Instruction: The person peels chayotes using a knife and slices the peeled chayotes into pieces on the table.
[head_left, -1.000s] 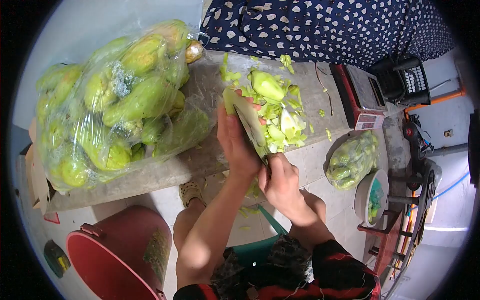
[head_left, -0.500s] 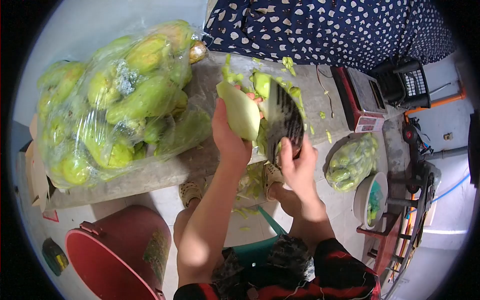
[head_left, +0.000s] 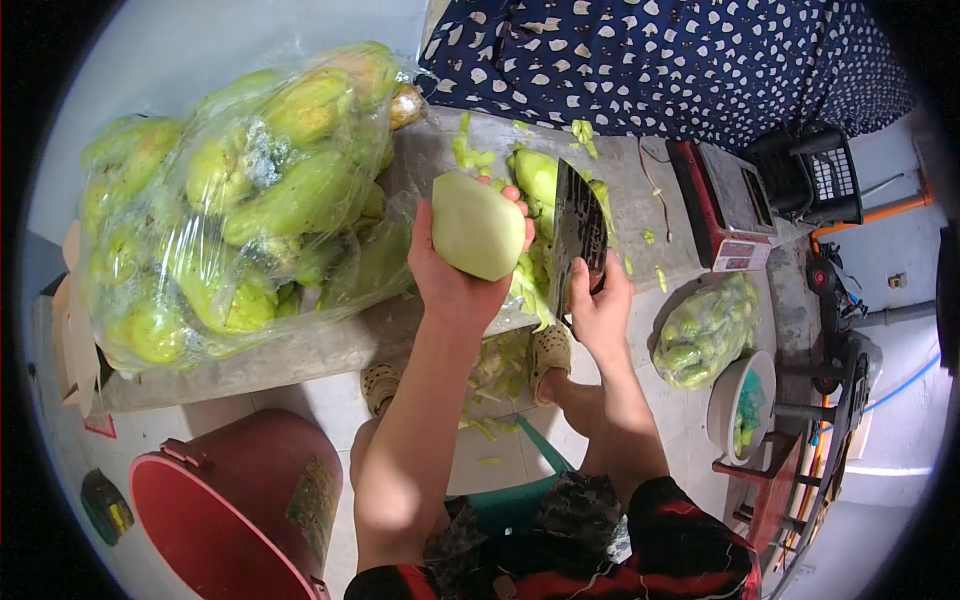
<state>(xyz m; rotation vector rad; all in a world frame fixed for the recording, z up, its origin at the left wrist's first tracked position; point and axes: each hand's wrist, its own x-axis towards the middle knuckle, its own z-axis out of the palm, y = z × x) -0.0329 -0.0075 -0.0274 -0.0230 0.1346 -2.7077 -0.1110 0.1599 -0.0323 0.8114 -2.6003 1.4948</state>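
Observation:
A pale green peeled fruit [head_left: 478, 226] rests in my left hand [head_left: 450, 285], whose fingers curl round its far side. My right hand [head_left: 600, 308] grips a wide dark-bladed knife [head_left: 578, 225] by its handle, the blade pointing up and away, just right of the fruit and apart from it. Behind the knife, a green fruit [head_left: 537, 175] lies among peelings [head_left: 535, 283] on the concrete ledge [head_left: 625, 170]. A clear plastic bag [head_left: 240, 200] full of large green fruits stands on the ledge to the left.
A red bin [head_left: 240, 490] stands at the lower left. To the right are a red scale [head_left: 720, 200], a black basket [head_left: 815, 170], a bag of green pieces [head_left: 705, 330] and a white tub [head_left: 728, 410]. Peelings [head_left: 495, 380] litter the floor between the feet.
The knife has come away from the fruit and moved right, its blade now upright. My left hand has turned the fruit so that its broad peeled side faces up.

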